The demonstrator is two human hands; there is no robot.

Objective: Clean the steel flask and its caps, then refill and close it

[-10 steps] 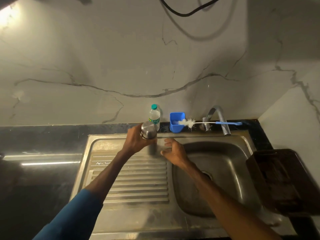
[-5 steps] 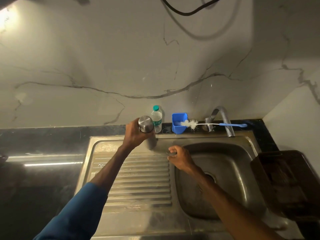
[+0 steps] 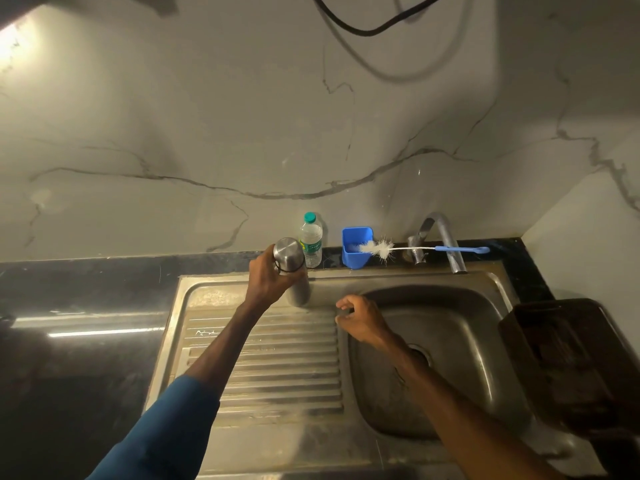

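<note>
Fingers of the left hand [image 3: 268, 284] were clamped round the upper part of the capped steel flask [image 3: 298, 289], at the back of the drainboard [image 3: 277, 368]. The right hand [image 3: 360, 318] hovered just beside it at the edge of the basin [image 3: 450, 341], fingers loosely curled and apart, gripping nothing visible. Behind the flask, on the dark desk [image 3: 86, 289], stood a plastic water bottle [image 3: 311, 244] and a blue cup [image 3: 353, 258] with a bottle brush [image 3: 377, 248], near the tap [image 3: 446, 244].

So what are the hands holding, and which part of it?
The left hand holds the steel flask by its upper part, near the top end. The right hand, loosely curled over the sink, holds nothing visible.
</note>
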